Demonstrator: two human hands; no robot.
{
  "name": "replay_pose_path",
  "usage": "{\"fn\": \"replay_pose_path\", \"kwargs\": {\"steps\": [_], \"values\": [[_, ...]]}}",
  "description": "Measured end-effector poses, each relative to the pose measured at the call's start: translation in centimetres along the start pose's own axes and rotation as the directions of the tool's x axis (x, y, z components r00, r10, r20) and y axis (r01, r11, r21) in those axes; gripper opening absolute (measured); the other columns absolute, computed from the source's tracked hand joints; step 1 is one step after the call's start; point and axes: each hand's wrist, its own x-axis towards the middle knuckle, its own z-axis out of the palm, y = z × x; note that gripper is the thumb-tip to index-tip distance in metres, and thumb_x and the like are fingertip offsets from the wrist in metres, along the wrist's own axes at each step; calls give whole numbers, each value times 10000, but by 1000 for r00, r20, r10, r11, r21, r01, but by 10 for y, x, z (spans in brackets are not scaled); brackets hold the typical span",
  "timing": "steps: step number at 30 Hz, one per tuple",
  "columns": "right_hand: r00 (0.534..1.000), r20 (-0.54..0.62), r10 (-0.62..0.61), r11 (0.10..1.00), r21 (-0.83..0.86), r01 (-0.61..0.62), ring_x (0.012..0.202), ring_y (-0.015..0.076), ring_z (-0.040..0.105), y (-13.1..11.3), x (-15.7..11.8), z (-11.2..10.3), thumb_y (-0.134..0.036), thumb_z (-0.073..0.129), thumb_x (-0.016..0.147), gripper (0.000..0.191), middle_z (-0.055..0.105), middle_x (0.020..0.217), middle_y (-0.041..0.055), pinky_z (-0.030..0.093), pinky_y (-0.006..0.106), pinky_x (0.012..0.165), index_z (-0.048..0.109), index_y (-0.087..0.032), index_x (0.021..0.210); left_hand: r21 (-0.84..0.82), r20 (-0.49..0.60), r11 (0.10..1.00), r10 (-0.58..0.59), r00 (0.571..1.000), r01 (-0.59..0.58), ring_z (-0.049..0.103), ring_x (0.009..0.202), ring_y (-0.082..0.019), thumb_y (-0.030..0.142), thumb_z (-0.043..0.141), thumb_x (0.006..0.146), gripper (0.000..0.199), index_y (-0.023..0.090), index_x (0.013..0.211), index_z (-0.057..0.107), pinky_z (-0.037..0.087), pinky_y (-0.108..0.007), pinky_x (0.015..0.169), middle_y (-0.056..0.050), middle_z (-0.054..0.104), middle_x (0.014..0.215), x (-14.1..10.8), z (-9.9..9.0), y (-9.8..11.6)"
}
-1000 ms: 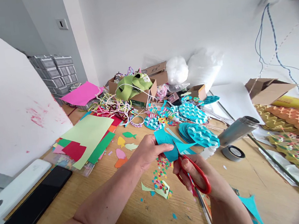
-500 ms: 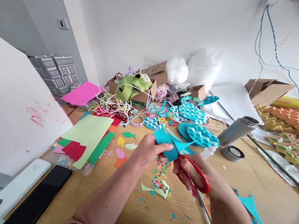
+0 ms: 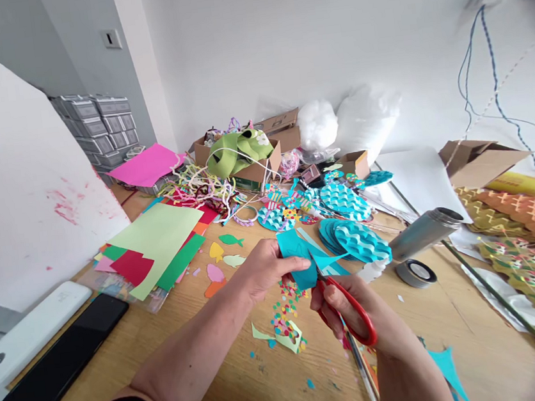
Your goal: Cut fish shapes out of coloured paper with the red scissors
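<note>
Your left hand (image 3: 266, 270) is pinching flat turquoise paper (image 3: 294, 246) beneath its thumb, your right hand (image 3: 381, 316) gripping red-looped metal scissors (image 3: 370, 330).

Two hands (image 3: 268, 268), one pair of scissors (image 3: 367, 318).
Five paper cut-outs (image 3: 234, 261), one phone (image 3: 66, 358), one flask (image 3: 426, 234), one lid (image 3: 417, 273) and one magenta sheet (image 3: 146, 165).

Black phone (image 3: 64, 362) beside a white device (image 3: 34, 333) — steel flask (image 3: 426, 234) near its lid (image 3: 415, 272).

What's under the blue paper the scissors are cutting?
Colourful dots show on the table past the lower edge of the blue paper. The left hand pinches it; what's directly underneath is covered, so I can't tell.
</note>
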Motion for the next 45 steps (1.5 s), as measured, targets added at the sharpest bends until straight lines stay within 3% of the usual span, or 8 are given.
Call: {"fn": "replay_pose_path", "kwargs": {"steps": [22, 45], "values": [[1000, 14, -7, 1000, -6, 7, 386, 102, 403, 0, 0, -2, -651, 444, 871, 531, 539, 412, -7, 299, 236, 454, 577, -156, 730, 78, -31, 997, 1, 1000, 2, 432, 482, -81, 401, 697, 623, 302, 128, 603, 569, 326, -220, 464, 9, 517, 537, 1, -3, -2], [999, 44, 11, 1000, -15, -10, 355, 98, 410, -2, -1, -3, -683, 458, 841, 546, 523, 402, -18, 282, 232, 426, 570, -159, 736, 4, 4, 1000, -8, 1000, 8, 452, 543, -80, 341, 707, 614, 252, 106, 674, 637, 336, -218, 552, 7, 548, 600, 2, -6, -2]]}}
